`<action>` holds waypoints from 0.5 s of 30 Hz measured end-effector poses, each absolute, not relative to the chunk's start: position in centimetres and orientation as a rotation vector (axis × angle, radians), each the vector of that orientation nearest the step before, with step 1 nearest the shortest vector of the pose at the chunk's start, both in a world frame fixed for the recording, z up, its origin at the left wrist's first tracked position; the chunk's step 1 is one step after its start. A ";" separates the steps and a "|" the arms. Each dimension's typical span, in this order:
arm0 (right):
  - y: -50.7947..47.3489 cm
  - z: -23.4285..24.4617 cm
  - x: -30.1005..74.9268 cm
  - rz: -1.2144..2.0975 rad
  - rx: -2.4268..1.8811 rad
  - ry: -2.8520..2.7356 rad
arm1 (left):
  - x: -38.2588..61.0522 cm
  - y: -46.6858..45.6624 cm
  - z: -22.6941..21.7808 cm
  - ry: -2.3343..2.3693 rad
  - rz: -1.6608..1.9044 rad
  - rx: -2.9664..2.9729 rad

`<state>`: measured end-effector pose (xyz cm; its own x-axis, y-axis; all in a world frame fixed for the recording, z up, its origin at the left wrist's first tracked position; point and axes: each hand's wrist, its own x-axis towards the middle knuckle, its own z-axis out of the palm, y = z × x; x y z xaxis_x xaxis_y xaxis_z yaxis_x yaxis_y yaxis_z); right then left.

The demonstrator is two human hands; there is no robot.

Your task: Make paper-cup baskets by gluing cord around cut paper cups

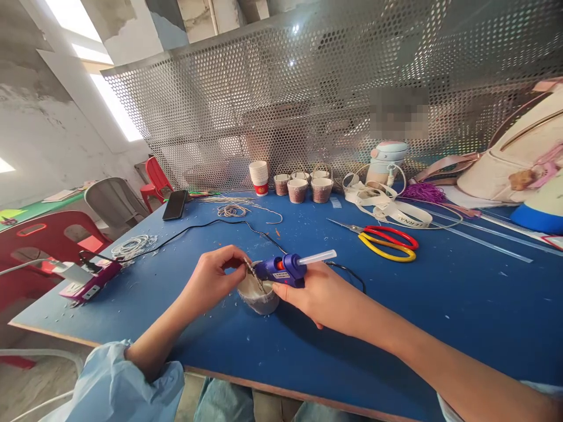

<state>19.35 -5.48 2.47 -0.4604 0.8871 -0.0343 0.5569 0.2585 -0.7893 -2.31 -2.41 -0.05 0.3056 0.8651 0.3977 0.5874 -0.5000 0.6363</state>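
Blue worktable [440,305], littered with pale scraps, backed by a perforated metal screen [308,88].

Nearest: a small paper cup [257,298] stands on the table between both hands. The left hand [211,280] pinches its rim between thumb and forefinger, apparently to steady it. The right hand [317,294] is clenched around a blue glue gun [284,270], nozzle laid to the cup's rim and the glue stick [317,256] protruding rearward. The gun's white label is illegible. Its black cable [197,227] trails left.

Beyond: red-and-yellow scissors [389,241] lie within reach. White ribbon [407,214] bears lettering, partly readable as "ERNA". Farthest: wrapped cups [298,189], a stack of paper cups [258,174] and a phone [175,205].
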 end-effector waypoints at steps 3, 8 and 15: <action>-5.6 2.6 19.4 1.061 -1.333 -2.105 | -2.3 -2.4 0.0 1.297 1.032 2.207; -5.6 2.6 19.5 1.048 -1.332 -2.076 | -2.4 -2.5 -0.1 1.298 1.031 2.218; -5.5 2.5 19.5 1.057 -1.322 -2.082 | -2.7 -2.6 -0.3 1.303 1.018 2.222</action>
